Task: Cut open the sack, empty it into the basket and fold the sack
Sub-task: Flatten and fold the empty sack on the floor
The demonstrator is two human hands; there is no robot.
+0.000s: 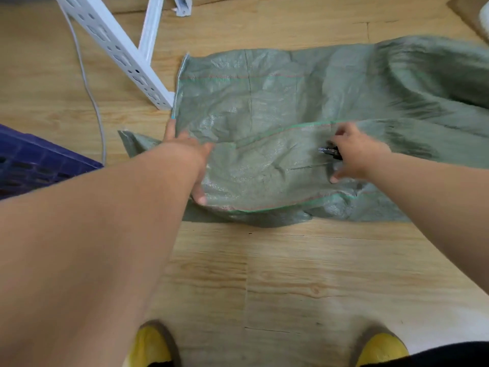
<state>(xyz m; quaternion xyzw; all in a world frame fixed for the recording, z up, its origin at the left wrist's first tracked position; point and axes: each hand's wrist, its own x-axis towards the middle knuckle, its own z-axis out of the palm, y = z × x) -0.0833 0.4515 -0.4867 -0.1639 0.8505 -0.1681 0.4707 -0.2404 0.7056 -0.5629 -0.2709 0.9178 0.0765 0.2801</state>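
Observation:
A grey-green woven sack [277, 102] lies flat and crumpled on the wooden floor, with its near part folded over itself. My left hand [189, 160] presses flat on the sack's left end, fingers spread. My right hand [354, 154] rests on the folded layer further right and grips a small dark cutter [329, 151]. The dark blue basket [34, 160] shows only as a corner at the left edge.
A white perforated metal frame leg [119, 51] ends at the sack's left edge. A grey cable [91, 96] runs along the floor beside the basket. My two yellow shoes [150, 345] stand at the bottom on the wooden floor [264, 274].

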